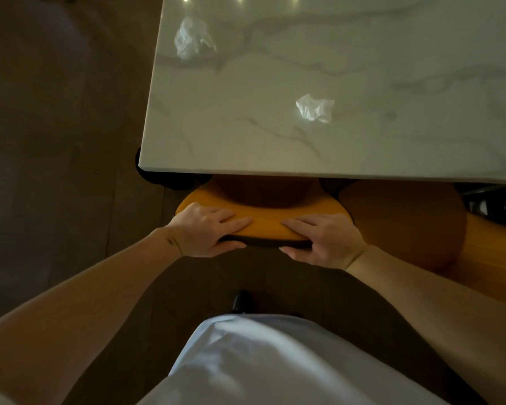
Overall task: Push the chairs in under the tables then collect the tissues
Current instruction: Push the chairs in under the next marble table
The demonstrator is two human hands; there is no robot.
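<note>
Both hands are clamping the curved top of the chair back [263,222] — the left hand [208,229] and the right hand [323,239] are each laying fingers over the orange upholstery with the thumb hooking under its dark rear edge. That paired grip, I judge, is keeping the push square so the chair is travelling straight in. The chair's seat is already sitting mostly beneath the near edge of the table [275,153], close to its near-left corner. A second orange chair [403,223] is standing just beside it to the right, also tucked partway under.

On the glossy, grey-veined marble, two crumpled tissues are waiting: one tissue [316,108] near the near edge, another tissue [192,38] along the left edge, farther away. The floor [56,141] is looking dark and dim — ceiling lights are glinting at the far edge.
</note>
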